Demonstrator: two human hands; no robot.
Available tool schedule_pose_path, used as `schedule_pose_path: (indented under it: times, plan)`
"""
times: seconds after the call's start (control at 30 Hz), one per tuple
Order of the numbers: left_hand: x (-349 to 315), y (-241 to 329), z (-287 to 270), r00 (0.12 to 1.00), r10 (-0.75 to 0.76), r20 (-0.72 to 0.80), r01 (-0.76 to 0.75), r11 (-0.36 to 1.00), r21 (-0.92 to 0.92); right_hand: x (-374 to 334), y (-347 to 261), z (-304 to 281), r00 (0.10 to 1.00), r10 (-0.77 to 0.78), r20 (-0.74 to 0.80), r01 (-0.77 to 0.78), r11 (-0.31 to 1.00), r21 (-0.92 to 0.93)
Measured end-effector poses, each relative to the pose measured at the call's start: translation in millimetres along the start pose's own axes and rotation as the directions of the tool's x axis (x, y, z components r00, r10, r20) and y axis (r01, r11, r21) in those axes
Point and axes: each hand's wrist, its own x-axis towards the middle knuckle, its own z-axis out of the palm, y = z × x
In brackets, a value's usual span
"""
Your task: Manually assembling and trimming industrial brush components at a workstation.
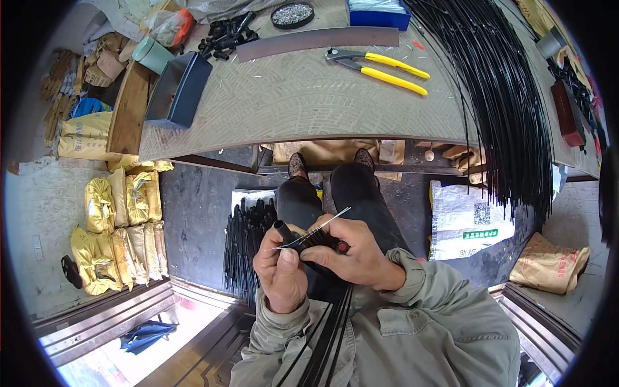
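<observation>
Risking a slip first of all: holding a thin bright metal wire (316, 229) crosswise over a bundle of black rods (320, 244) in the lower middle of the frame, with so little of the wire under the fingers that a small twist could be letting it spring free or prick a fingertip. Also risking the rods sliding out of line, since the bundle is running long and loose down toward the lower edge of the frame and is being steadied only at its upper end. Gripping with the left hand (280, 271) closed, thumb and forefinger pressed together on the near end of the wire, just beside a black cap (282, 229) at the end of the bundle. Wrapping the right hand (351, 255) around the rods from the right, fingers curled shut on them, with a small red piece (342, 246) showing at the fingers; being unable to tell whether that piece is part of the bundle. Leaving untouched, on the surface (290, 97) across the upper part of the frame, yellow-handled pliers (380, 68), a round dish of small metal bits (292, 14) and a large sheaf of black rods (503, 97) draping over the right edge.
</observation>
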Motion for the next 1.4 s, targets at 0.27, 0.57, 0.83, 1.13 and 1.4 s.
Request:
schedule_pose_path:
  times: [0.27, 0.57, 0.83, 1.13, 1.4]
  plan:
    - [1, -11, -6, 0.996, 0.089, 0.024, -0.091, 0.993, 0.07, 3, 15, -3, 0.999, 0.026, 0.037, -0.035, 0.969, 0.246]
    - [3, -7, -9, 1.0, 0.01, -0.021, -0.011, 1.0, -0.017, 1, 8, 1, 0.991, 0.132, -0.009, -0.125, 0.96, 0.249]
    - [3, -8, -13, 0.998, 0.04, -0.038, -0.041, 0.999, -0.03, 5, 3, 7, 0.999, 0.0, -0.039, 0.003, 0.998, 0.062]
    - [-1, -10, -4, 0.993, 0.035, -0.113, -0.046, 0.995, -0.094, 5, 5, 11, 0.991, -0.125, -0.054, 0.115, 0.98, -0.159]
    - [0, -29, -15, 0.994, 0.077, -0.082, -0.087, 0.989, -0.122, 10, 13, 5, 0.991, 0.123, 0.047, -0.13, 0.975, 0.18]
